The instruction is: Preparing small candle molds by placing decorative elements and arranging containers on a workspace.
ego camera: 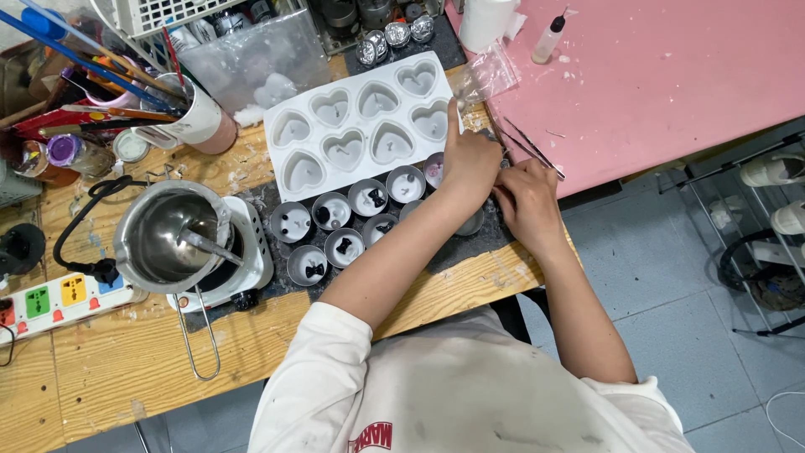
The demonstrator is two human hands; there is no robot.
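Note:
My left hand (470, 161) rests over the right end of a row of small round metal tins (369, 197), its index finger stretched up along the edge of a white heart-shaped mould tray (356, 126). What its curled fingers hold is hidden. My right hand (528, 205) is right beside it, fingers pinched on thin metal tweezers (532, 153) that slant onto the pink mat (662, 75). Several tins (314, 267) hold small black bow shapes.
A steel melting pot (168, 239) sits on a white hot plate at the left, next to a power strip (59, 298). A cup of brushes (197, 113), a small squeeze bottle (547, 40) and a clear plastic bag (486, 75) stand at the back. The wooden table edge (495, 277) runs beneath my arms.

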